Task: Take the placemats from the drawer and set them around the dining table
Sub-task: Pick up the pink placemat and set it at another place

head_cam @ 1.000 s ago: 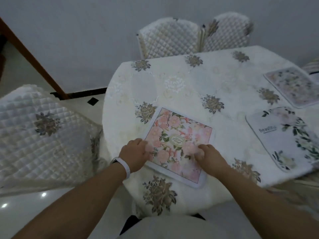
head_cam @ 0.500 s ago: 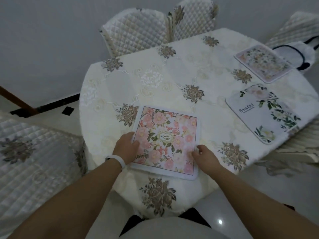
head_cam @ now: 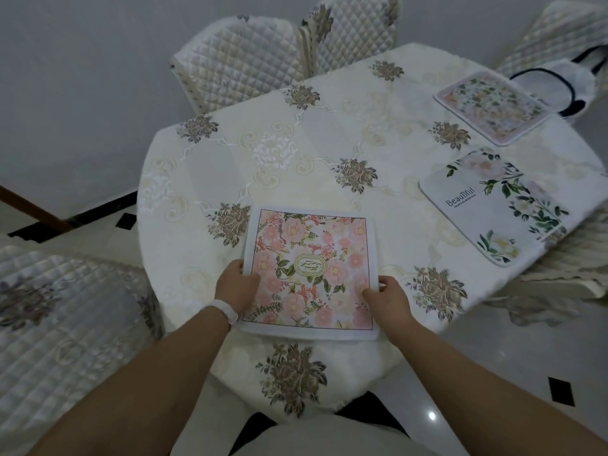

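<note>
A pink floral placemat [head_cam: 312, 258] lies flat at the near edge of the dining table [head_cam: 296, 159], which wears a cream flowered cloth. My left hand [head_cam: 237, 284] grips its left edge, thumb on top. My right hand [head_cam: 388, 299] holds its lower right corner, fingers curled on the mat. A white placemat [head_cam: 490, 205] with green leaves and the word "Beautiful" lies at the right edge of the table. Another pale floral placemat [head_cam: 492, 106] lies at the far right.
Quilted cream chairs stand behind the table [head_cam: 263, 57], at my left [head_cam: 65, 324] and at the far right [head_cam: 559, 34]. A white bag with dark handles [head_cam: 566, 90] rests on the far right chair. Glossy tiled floor [head_cam: 526, 373] shows at the lower right.
The pink placemat has turned from skewed to square with the table's near edge. Both hands shifted with it to its lower sides. My view swung left and closer.
</note>
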